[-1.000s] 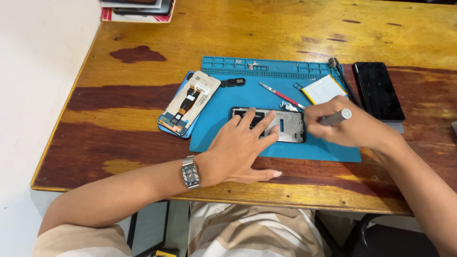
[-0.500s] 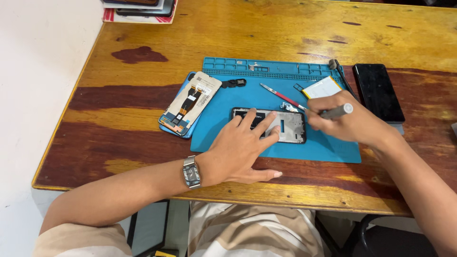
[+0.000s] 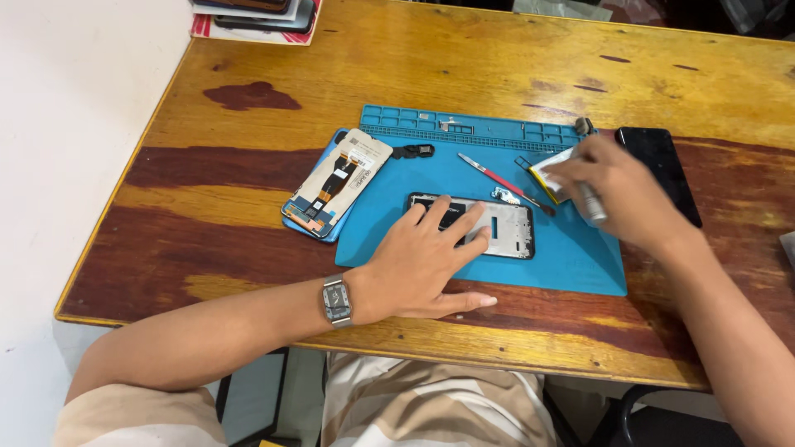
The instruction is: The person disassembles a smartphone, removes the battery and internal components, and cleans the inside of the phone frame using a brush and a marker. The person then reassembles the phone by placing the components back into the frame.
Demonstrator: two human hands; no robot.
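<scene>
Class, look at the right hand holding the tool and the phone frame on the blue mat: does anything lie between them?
Yes. A small metal part and the tip end of the red-handled tool lie on the blue mat between the right hand and the phone frame. The left hand rests on the frame's left end.

I see open wood along the table point(image 3: 497, 58)'s far edge and across its near-left corner, so a hand could pass there. The blue repair mat point(image 3: 571, 257) is crowded: my left hand point(image 3: 422, 261) covers the phone frame point(image 3: 505, 230) at its middle, red-handled tweezers point(image 3: 497, 176) lie behind it, and my right hand point(image 3: 617, 194) blocks the right side. A detached screen assembly point(image 3: 335, 184) overlaps the mat's left edge; a black phone point(image 3: 662, 165) sits by the right edge. A stack of phones point(image 3: 257, 15) fills the far-left corner.
</scene>
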